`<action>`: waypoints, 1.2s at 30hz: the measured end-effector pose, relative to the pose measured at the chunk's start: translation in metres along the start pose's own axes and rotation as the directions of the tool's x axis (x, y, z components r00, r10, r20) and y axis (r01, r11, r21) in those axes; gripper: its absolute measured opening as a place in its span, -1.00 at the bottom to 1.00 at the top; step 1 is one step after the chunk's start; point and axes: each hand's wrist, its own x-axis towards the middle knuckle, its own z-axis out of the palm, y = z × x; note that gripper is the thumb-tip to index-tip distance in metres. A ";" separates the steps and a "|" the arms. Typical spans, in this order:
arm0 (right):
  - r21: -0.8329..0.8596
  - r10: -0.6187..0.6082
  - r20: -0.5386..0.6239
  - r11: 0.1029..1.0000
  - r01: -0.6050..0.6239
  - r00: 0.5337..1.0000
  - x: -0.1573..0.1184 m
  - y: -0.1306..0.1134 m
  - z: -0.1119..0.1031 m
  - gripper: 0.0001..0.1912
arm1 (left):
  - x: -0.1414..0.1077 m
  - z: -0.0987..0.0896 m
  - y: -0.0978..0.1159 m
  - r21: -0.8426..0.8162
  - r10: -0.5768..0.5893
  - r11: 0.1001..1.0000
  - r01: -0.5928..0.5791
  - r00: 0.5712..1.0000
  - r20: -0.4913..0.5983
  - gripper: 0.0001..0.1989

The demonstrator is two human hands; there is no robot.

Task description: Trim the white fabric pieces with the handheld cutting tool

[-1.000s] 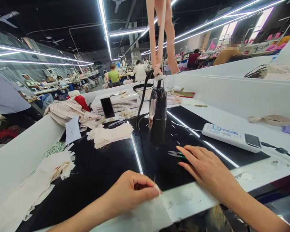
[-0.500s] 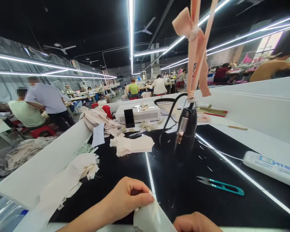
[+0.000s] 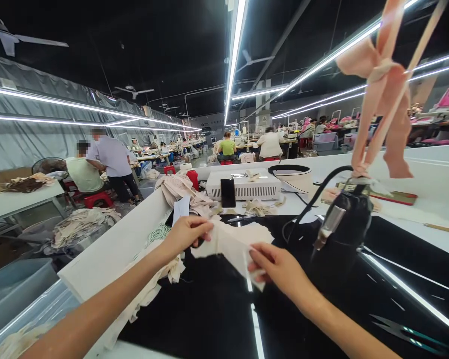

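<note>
My left hand (image 3: 189, 233) pinches one end of a cream fabric piece (image 3: 230, 248) between thumb and fingers. The other end of that piece is pinched in my right hand (image 3: 275, 264), so it stretches between both hands above the black tabletop (image 3: 209, 319). Right behind it lies a small stack of matching cream pieces (image 3: 260, 231), partly covered by the held one; whether they touch I cannot tell. Beneath my left forearm a longer pile of cream pieces (image 3: 149, 294) shows in part. Teal thread snips (image 3: 407, 333) lie at the lower right.
A black hand-held machine (image 3: 346, 222) hangs from peach fabric strips (image 3: 381, 94) right of my hands. Behind are a phone (image 3: 228, 193), a white vented box (image 3: 252, 187) and crumpled fabric (image 3: 185, 192). White boards (image 3: 108, 249) edge the table. Several people work beyond.
Both hands have moved forward from the near edge toward the stack, with the fabric piece now spread between them. My view has turned left.
</note>
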 end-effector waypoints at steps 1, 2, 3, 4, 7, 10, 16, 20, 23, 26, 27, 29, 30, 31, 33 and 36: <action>-0.039 -0.066 -0.068 0.997 0.063 0.996 0.017 0.000 -0.002 -0.56 | 0.013 0.001 -0.003 0.003 0.057 0.998 -0.057 0.997 -0.055 -0.48; -0.089 -0.132 -0.132 0.989 0.121 0.982 0.032 0.001 -0.005 -0.57 | 0.025 0.003 -0.007 0.012 0.111 0.994 -0.110 0.989 -0.101 -0.50; -0.148 -0.197 -0.181 0.974 0.171 0.964 0.046 0.003 -0.008 -0.59 | 0.035 0.007 -0.012 0.025 0.158 0.987 -0.156 0.979 -0.131 -0.54; -0.210 -0.256 -0.215 0.955 0.211 0.942 0.058 0.006 -0.011 -0.60 | 0.042 0.012 -0.019 0.043 0.195 0.981 -0.191 0.971 -0.138 -0.58; -0.393 -0.378 -0.211 0.877 0.276 0.901 0.078 0.024 -0.019 -0.65 | 0.049 0.029 -0.043 0.099 0.250 0.965 -0.242 0.965 -0.082 -0.66; -0.548 -0.406 -0.125 0.789 0.278 0.905 0.083 0.047 -0.024 -0.68 | 0.042 0.040 -0.066 0.148 0.251 0.957 -0.249 0.968 0.002 -0.69; -0.775 -0.366 0.035 0.578 0.256 0.930 0.078 0.074 -0.027 -0.70 | 0.028 0.045 -0.079 0.225 0.216 0.945 -0.238 0.969 0.120 -0.80; -0.864 -0.360 0.069 0.445 0.236 0.930 0.061 0.075 -0.031 -0.34 | 0.017 0.017 -0.064 0.323 0.147 0.932 -0.166 0.986 0.081 -0.70; -0.886 -0.399 0.110 0.376 0.272 0.910 0.040 0.075 -0.031 -0.12 | -0.002 -0.031 -0.054 0.431 0.055 0.901 -0.039 0.998 -0.025 -0.61; -0.876 -0.484 0.190 0.309 0.370 0.854 0.017 0.075 -0.025 -0.16 | -0.034 -0.078 -0.054 0.542 -0.075 0.829 0.135 0.988 -0.131 -0.63; -0.865 -0.520 0.236 0.272 0.421 0.821 0.010 0.074 -0.022 -0.20 | -0.045 -0.088 -0.057 0.572 -0.119 0.798 0.191 0.980 -0.162 -0.68; -0.829 -0.574 0.328 0.207 0.520 0.750 -0.002 0.071 -0.014 -0.24 | -0.064 -0.100 -0.066 0.608 -0.200 0.741 0.286 0.958 -0.206 -0.71; -0.806 -0.589 0.367 0.184 0.562 0.720 -0.008 0.068 -0.010 -0.24 | -0.072 -0.101 -0.071 0.616 -0.229 0.722 0.317 0.948 -0.219 -0.68; -0.785 -0.595 0.397 0.175 0.595 0.699 -0.013 0.066 -0.005 -0.25 | -0.078 -0.101 -0.076 0.617 -0.246 0.711 0.337 0.941 -0.230 -0.66; -0.750 -0.591 0.440 0.173 0.638 0.676 -0.022 0.061 0.003 -0.28 | -0.085 -0.097 -0.083 0.607 -0.254 0.710 0.357 0.934 -0.253 -0.63; -0.697 -0.566 0.471 0.232 0.679 0.677 -0.035 0.056 0.012 -0.33 | -0.090 -0.092 -0.083 0.563 -0.223 0.743 0.361 0.927 -0.301 -0.63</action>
